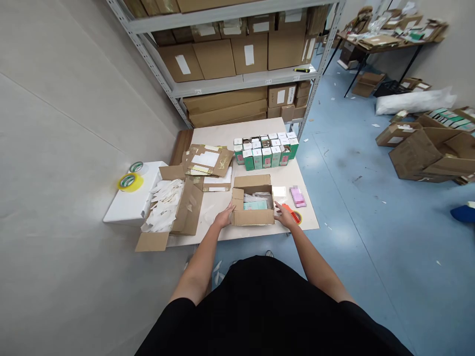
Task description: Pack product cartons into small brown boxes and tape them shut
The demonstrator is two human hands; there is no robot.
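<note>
An open cardboard box (254, 217) stands on the table in front of me, its flaps folded outward. Inside it lie a pale green packet (256, 204) and some clear plastic wrap (252, 197). My left hand (224, 216) grips the box at its left side, by the left flap. On the opposite side my right hand (284, 216) holds the box's right edge with thumb and fingers apart. Right beside that hand, partly covered by it, is an orange tape dispenser (296, 216). A white card (279, 192) and a pink pixelated item (297, 196) lie beyond it.
Several green-and-white small boxes (266, 157) stand at the table's back right. Flattened cardboard (210, 160) lies left of them. A carton of white paper scraps (166, 205) is at the left, near yellow tape rolls (130, 182). A loaded shelf (245, 81) rises behind.
</note>
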